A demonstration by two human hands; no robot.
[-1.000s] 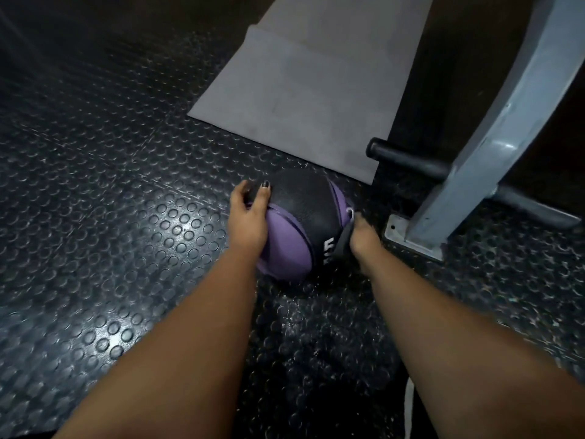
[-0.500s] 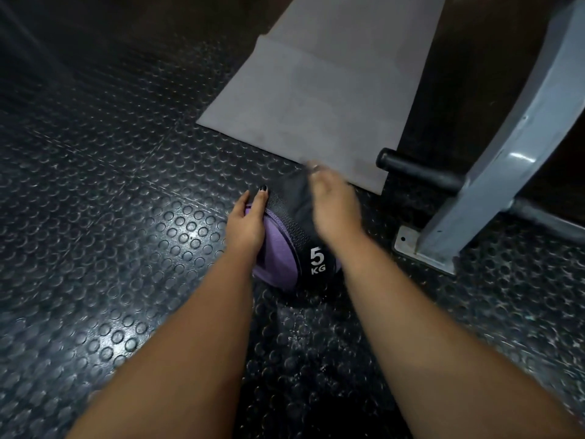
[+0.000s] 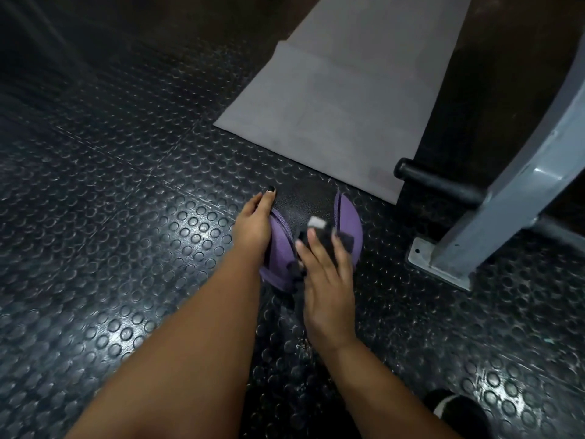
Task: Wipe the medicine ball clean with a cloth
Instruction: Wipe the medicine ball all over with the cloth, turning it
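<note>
Purple-and-black medicine ball (image 3: 304,207) rested on the studded floor (image 3: 126,217), its black band running away from the viewer. Left hand (image 3: 253,226) braced its left side, fingers straight; right hand (image 3: 329,280), fingers spread, had dragged the cloth (image 3: 346,240) from top to near face.

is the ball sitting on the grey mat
No, the medicine ball rests on the studded black floor, just short of the grey mat.

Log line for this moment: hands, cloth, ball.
left hand rests on left side of purple-and-black round medicine ball | right hand presses dark cloth on its near face | ball on studded rubber floor
</note>
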